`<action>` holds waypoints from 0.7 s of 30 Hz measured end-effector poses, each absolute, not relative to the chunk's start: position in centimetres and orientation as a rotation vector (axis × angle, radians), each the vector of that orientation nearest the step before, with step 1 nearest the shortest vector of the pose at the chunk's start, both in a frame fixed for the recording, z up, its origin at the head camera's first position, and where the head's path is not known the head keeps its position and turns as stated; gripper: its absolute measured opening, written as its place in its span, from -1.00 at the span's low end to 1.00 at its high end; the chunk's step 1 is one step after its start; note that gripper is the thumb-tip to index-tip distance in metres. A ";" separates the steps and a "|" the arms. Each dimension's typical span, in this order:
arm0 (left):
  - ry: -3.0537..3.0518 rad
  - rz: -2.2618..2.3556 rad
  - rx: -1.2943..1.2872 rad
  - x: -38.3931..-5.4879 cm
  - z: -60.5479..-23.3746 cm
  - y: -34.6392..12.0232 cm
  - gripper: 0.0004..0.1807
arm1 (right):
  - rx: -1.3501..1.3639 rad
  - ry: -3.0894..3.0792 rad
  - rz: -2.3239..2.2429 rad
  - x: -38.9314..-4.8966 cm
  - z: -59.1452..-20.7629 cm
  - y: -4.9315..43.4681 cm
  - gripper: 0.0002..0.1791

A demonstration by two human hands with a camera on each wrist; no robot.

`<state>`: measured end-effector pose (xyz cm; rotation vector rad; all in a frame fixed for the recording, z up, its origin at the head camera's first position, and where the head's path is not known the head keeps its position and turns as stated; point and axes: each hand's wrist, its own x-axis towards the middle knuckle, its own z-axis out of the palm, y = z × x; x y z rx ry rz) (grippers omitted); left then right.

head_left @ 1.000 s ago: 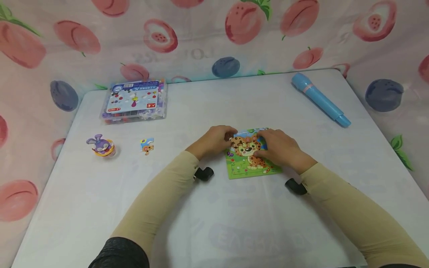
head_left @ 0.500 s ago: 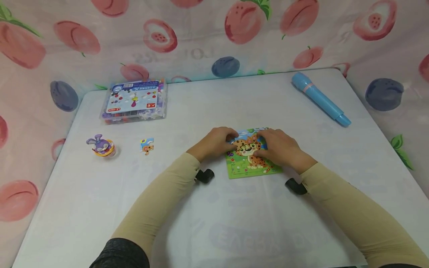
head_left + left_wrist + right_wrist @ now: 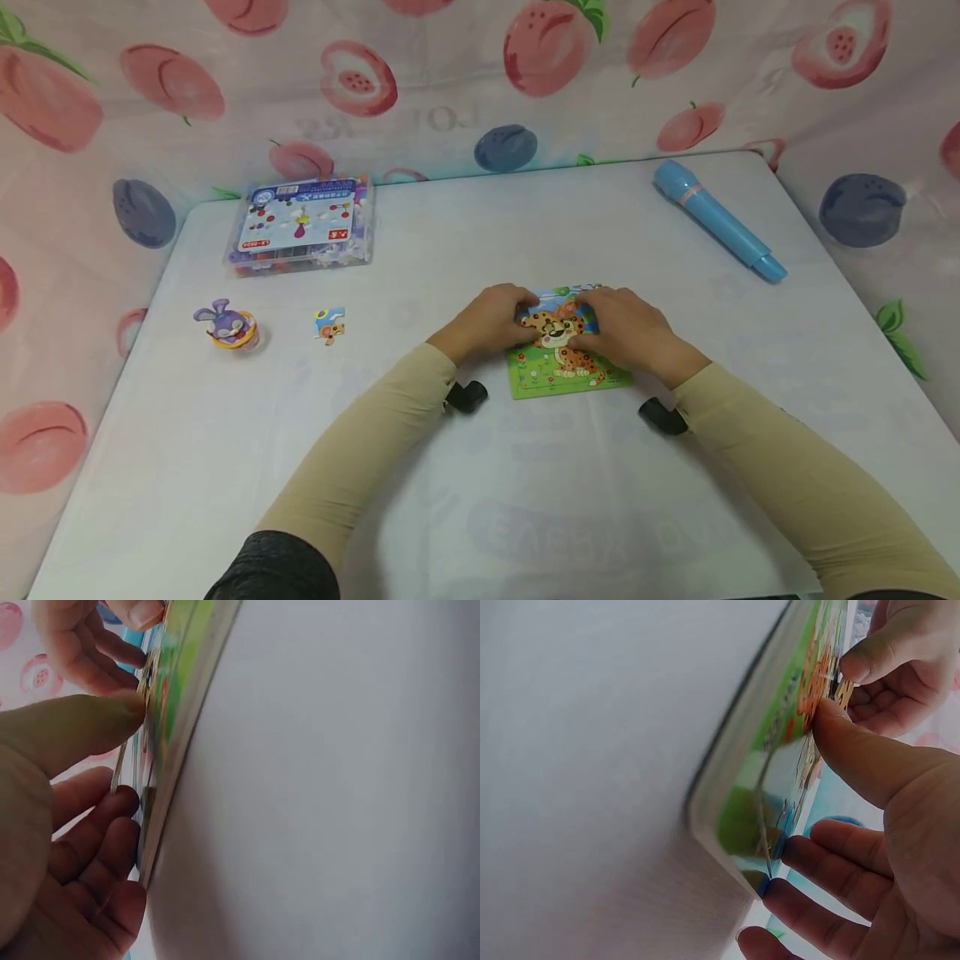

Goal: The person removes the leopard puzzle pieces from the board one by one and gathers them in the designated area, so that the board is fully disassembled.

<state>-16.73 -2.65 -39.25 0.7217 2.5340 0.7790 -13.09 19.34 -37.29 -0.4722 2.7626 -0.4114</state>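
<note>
Near the middle of the tabletop (image 3: 555,492), a little to the person's right, a puzzle board (image 3: 573,375) lies flat, printed with a spotted cub sitting on green grass under a blue sky. Both hands are at it, one on each side. The left hand (image 3: 491,321) pinches a thin, spotted puzzle piece (image 3: 845,693) between thumb and fingers, held at the board's left part; the head view hides most of this piece behind the hand. The right hand (image 3: 630,329) is spread, its thumb resting on the printed cub and its other fingers reaching to the board's far and right edges. A loose piece (image 3: 329,326), blue at the top with a bit of spotted fur below, lies well to the left of the board. Farther left stands a purple rabbit toy (image 3: 228,323) in a yellow-rimmed cup. Behind these two, by the far left corner, sits a clear plastic box (image 3: 300,225) with a blue and white label and small colored things inside. A light blue tube (image 3: 720,223) lies slantwise toward the far right corner. Tan sleeves (image 3: 367,442) cover both forearms, and a fruit-printed cloth (image 3: 442,67) hangs behind the tabletop.
</note>
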 end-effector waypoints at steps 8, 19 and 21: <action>2.564 0.797 0.751 -16.6 -38.9 -3.5 -0.46 | -0.476 2.764 -0.404 -13.1 -37.2 19.2 -0.24; 2.594 0.862 0.743 -16.0 -37.6 -7.4 -0.46 | -0.466 2.759 -0.395 -13.2 -37.3 19.2 -0.24; 2.616 0.868 0.749 -15.8 -37.3 -8.3 -0.47 | -0.465 2.761 -0.396 -13.2 -37.3 19.2 -0.24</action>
